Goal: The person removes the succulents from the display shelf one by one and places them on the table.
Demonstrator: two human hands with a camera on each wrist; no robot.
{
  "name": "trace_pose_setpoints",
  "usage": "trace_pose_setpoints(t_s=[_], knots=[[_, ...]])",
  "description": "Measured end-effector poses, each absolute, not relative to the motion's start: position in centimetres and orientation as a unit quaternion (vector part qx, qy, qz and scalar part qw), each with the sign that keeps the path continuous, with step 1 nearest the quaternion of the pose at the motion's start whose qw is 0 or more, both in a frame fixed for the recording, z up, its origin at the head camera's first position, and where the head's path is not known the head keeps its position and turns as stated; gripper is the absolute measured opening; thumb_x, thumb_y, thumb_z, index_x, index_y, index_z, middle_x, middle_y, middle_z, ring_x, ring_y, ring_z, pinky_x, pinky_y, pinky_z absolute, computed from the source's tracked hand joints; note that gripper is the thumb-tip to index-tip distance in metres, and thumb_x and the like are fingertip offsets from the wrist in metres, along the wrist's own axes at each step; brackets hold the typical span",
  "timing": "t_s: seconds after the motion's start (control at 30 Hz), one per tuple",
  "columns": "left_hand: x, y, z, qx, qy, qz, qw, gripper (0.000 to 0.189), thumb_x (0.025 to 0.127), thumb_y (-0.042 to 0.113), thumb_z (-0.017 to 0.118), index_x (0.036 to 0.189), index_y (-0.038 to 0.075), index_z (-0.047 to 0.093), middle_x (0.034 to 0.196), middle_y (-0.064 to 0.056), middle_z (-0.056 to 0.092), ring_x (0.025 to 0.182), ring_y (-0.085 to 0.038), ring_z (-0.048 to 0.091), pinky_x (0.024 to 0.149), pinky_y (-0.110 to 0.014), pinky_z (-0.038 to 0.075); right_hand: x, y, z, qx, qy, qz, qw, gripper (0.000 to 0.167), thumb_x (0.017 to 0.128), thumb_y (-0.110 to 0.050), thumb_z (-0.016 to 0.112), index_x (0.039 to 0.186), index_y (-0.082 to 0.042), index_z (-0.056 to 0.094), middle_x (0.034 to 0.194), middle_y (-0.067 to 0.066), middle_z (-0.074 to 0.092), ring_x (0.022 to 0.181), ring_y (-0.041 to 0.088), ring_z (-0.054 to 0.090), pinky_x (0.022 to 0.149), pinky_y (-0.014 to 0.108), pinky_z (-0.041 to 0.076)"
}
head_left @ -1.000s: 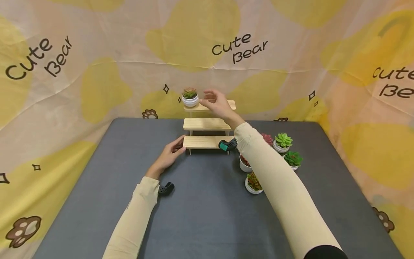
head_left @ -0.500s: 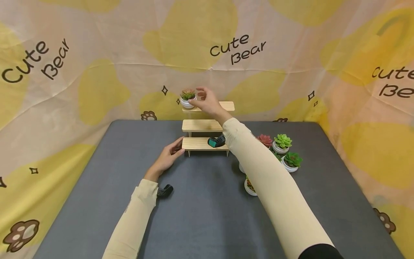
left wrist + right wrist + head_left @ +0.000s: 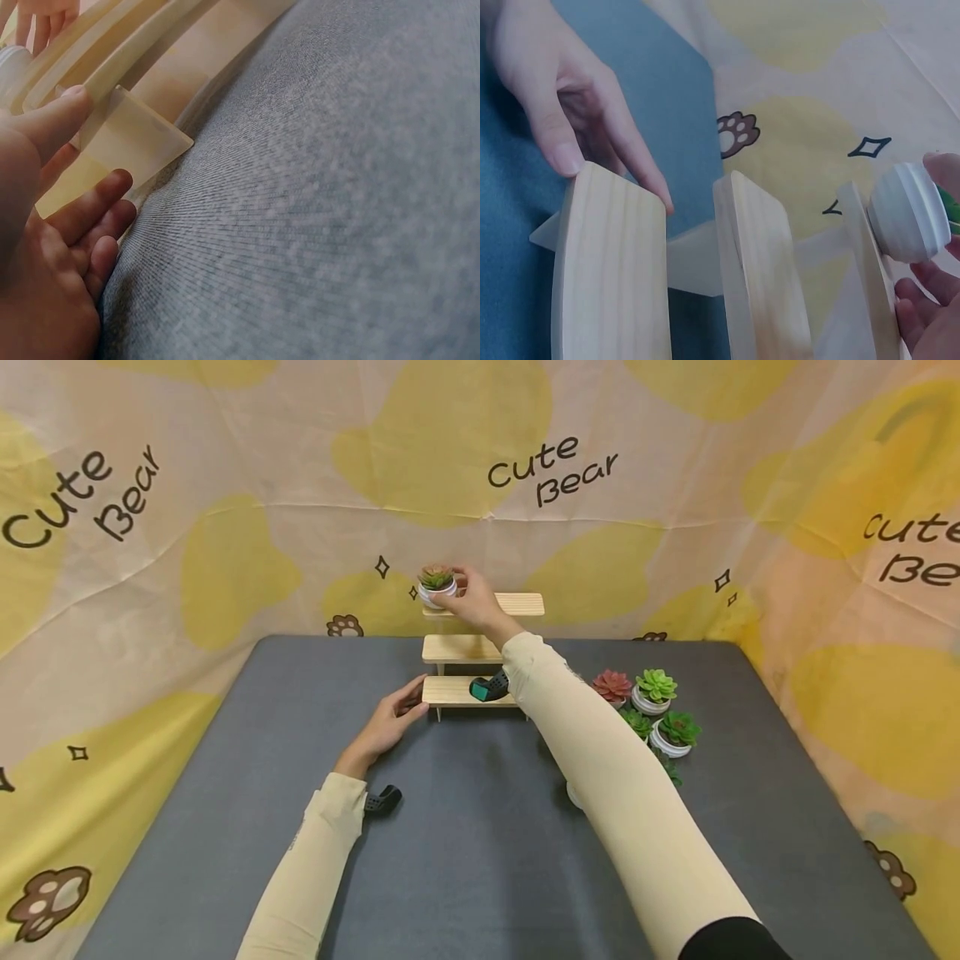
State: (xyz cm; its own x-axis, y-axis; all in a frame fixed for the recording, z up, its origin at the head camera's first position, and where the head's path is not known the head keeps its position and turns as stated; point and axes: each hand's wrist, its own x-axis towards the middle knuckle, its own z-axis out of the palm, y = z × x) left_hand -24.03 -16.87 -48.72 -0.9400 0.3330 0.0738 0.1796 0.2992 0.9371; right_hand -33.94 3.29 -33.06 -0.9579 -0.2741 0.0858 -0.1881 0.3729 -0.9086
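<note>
A three-step wooden display stand [image 3: 453, 647] with translucent supports stands at the back of the table. On the left end of its top step sits a succulent in a white ribbed pot [image 3: 909, 212], its leaves green with pinkish tips. My right hand [image 3: 476, 604] pinches this pot between thumb and fingers from the right side. My left hand [image 3: 386, 722] grips the left end of the lowest step [image 3: 615, 270], thumb at the front edge and a finger at the back edge. In the left wrist view, the curled lower fingers [image 3: 101, 210] lie beside a translucent support.
Several potted succulents stand right of the stand, among them a red one [image 3: 612, 686], a light green one [image 3: 656, 687] and a dark green one [image 3: 678, 731]. My right forearm [image 3: 600, 760] hides part of this group. A patterned yellow cloth [image 3: 600, 568] hangs behind the table.
My right hand has moved left along the top step and closed its fingers on the succulent pot, which it was apart from before. The left hand stays on the lowest step.
</note>
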Motion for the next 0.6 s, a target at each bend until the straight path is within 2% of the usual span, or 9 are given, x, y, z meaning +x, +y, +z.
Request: trace_pose_setpoints(t_s=[0.13,0.37,0.6], knots=[[-24.03,-16.99,-48.52,0.163,0.800,0.574,0.063,0.060,0.105,0.017,0.055,0.159,0.007,0.031,0.155,-0.020,0.047,0.139,-0.038,0.049,0.109,-0.050,0.038,-34.02,2.84,-32.97,-0.146,0.827,-0.541,0.039,0.069,0.096,-0.020,0.070,0.153,-0.003,0.036,0.146,0.020,0.050,0.131,0.031,0.051,0.109,0.040,0.044],[-24.05,-17.09,-48.76,0.168,0.806,0.565,0.055,0.061,0.105,0.017,0.056,0.159,0.004,0.031,0.154,-0.021,0.048,0.136,-0.038,0.051,0.103,-0.035,0.043,-34.05,2.33,-33.12,-0.158,0.825,-0.541,0.035,0.063,0.097,-0.016,0.069,0.151,-0.002,0.041,0.149,0.017,0.052,0.139,0.030,0.050,0.117,0.038,0.039],[-24.15,-17.08,-48.74,0.174,0.801,0.571,0.052,0.060,0.105,0.015,0.056,0.158,0.003,0.032,0.153,-0.023,0.048,0.136,-0.040,0.051,0.106,-0.046,0.042,-34.04,2.23,-33.33,-0.131,0.841,-0.525,0.015,0.061,0.096,-0.020,0.071,0.148,-0.004,0.044,0.148,0.016,0.053,0.138,0.030,0.051,0.116,0.040,0.040]])
